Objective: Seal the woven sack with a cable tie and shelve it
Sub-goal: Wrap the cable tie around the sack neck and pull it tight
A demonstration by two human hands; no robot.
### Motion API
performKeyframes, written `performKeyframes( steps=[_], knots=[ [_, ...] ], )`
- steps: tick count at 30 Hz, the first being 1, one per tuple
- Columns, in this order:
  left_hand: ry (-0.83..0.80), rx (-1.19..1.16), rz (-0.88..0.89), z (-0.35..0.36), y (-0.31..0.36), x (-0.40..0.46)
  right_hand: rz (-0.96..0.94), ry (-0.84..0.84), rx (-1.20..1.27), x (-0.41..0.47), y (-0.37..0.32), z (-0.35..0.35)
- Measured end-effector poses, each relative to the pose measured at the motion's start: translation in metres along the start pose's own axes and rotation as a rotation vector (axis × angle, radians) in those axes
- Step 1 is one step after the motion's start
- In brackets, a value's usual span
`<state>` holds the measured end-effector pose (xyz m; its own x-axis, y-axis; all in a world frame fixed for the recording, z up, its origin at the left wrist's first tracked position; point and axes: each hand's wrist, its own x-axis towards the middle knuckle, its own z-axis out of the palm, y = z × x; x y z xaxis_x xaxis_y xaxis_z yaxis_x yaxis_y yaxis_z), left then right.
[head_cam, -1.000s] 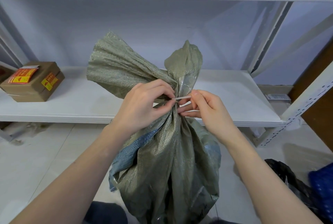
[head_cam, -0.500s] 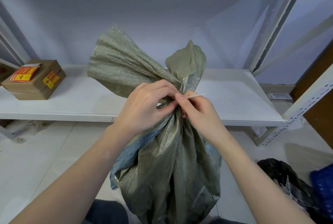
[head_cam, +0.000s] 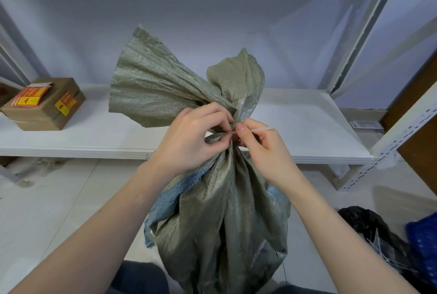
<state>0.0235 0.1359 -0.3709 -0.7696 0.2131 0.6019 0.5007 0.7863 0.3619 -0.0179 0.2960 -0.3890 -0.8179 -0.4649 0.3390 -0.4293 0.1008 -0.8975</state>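
A grey-green woven sack stands on the floor in front of me, its neck bunched and its loose top fanning up before the shelf. My left hand grips the gathered neck from the left. A thin white cable tie runs around the neck, and my right hand pinches its free tail, which sticks out to the right over my fingers. Both hands meet at the neck; the tie's head is hidden between the fingers.
A white metal shelf spans behind the sack. A brown cardboard box with red and yellow stickers sits at its left end. A black bag with loose cable ties and something blue lie on the floor, right.
My right hand moved in to the neck of the sack, then drew the tie's tail out to the right. The left hand stayed on the bunched neck.
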Motion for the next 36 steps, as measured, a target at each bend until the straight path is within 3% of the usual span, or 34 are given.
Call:
performKeyframes(
  steps=[8, 19, 36],
  knots=[
    [0.004, 0.087, -0.022, 0.001, 0.001, 0.000, 0.067, -0.014, 0.119, -0.001, -0.001, -0.006],
    [-0.012, -0.001, -0.004, 0.000, -0.009, 0.000, 0.160, -0.032, 0.240, -0.002, -0.008, -0.009],
    [-0.021, 0.041, -0.024, -0.001, -0.008, -0.001, 0.265, -0.034, 0.258, 0.000, -0.018, -0.014]
  ],
)
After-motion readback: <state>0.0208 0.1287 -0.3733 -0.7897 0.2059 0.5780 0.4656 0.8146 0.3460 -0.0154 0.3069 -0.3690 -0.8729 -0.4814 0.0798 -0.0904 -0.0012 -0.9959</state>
